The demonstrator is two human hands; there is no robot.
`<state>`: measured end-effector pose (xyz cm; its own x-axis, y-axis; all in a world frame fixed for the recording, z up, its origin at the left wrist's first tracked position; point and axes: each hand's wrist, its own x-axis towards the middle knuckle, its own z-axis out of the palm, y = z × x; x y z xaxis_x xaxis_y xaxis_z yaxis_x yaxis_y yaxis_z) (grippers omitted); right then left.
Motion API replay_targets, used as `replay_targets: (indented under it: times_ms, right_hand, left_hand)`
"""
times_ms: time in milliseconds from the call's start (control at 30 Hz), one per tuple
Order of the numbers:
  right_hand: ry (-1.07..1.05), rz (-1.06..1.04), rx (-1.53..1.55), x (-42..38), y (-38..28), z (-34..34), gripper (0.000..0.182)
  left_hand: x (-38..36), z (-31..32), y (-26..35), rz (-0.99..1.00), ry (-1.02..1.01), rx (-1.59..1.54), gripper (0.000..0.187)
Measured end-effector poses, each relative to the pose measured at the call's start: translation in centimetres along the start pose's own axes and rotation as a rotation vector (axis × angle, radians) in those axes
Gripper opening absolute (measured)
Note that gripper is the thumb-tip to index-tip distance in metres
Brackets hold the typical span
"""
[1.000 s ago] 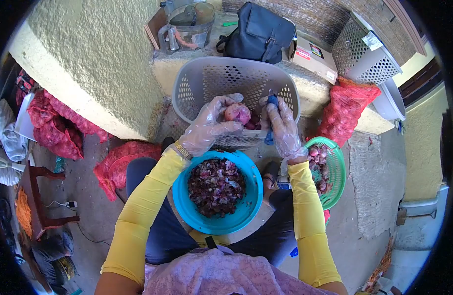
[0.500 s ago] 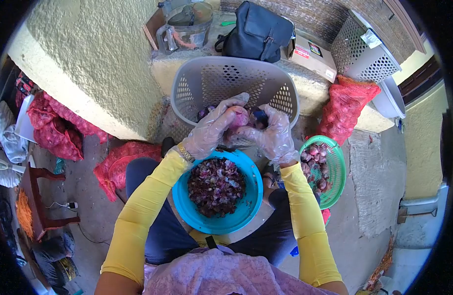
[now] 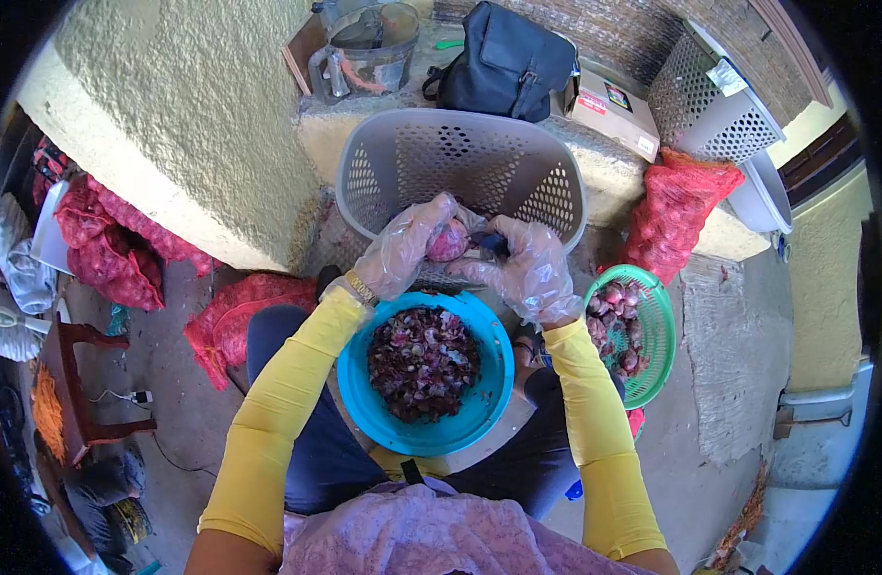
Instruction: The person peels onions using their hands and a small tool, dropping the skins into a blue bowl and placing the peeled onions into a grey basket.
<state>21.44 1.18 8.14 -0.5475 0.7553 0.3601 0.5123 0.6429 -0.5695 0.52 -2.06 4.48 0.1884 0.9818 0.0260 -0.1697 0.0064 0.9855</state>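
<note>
A purple-red onion (image 3: 448, 241) is held in my left hand (image 3: 402, 247), which wears a clear plastic glove, its fingers wrapped round the onion. My gloved right hand (image 3: 534, 266) grips a small knife (image 3: 495, 245) with a dark blue handle; its blade is mostly hidden beside the onion. Both hands are over the near rim of a grey perforated basket (image 3: 460, 120). Below them, between my knees, stands a blue basin (image 3: 426, 443) with a heap of onion skins (image 3: 422, 364) in it.
To the right, a green basket (image 3: 663, 335) holds onions (image 3: 613, 307). Red net sacks of onions stand at the right (image 3: 675, 211) and lie at the left (image 3: 249, 316). A black bag (image 3: 503, 62), a cardboard box (image 3: 613, 110) and a clear jug (image 3: 369, 57) rest on the ledge behind.
Both hands have come slightly lower and nearer to me. The left hand has turned around the onion, and the knife remains in the right hand.
</note>
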Motion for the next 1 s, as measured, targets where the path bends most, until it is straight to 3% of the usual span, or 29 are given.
replay_targets:
  times_ms: [100,333,900,1000]
  right_hand:
    - [-0.027,-0.009,0.054,0.1,-0.4,-0.1,0.053]
    - [-0.072,0.012,-0.009,0.2,-0.8,-0.1,0.053]
    - [-0.126,-0.004,0.103,0.2,-0.1,0.1,0.043]
    - [-0.105,-0.073,0.041,0.1,0.1,0.3,0.039]
  left_hand:
    - [-0.1,0.1,0.4,-0.109,0.023,-0.007,0.057]
    - [-0.2,0.1,-0.3,-0.098,0.034,-0.089,0.055]
    - [0.0,-0.3,0.4,0.163,-0.035,0.287,0.051]
    - [-0.2,0.0,0.5,0.077,-0.026,0.211,0.051]
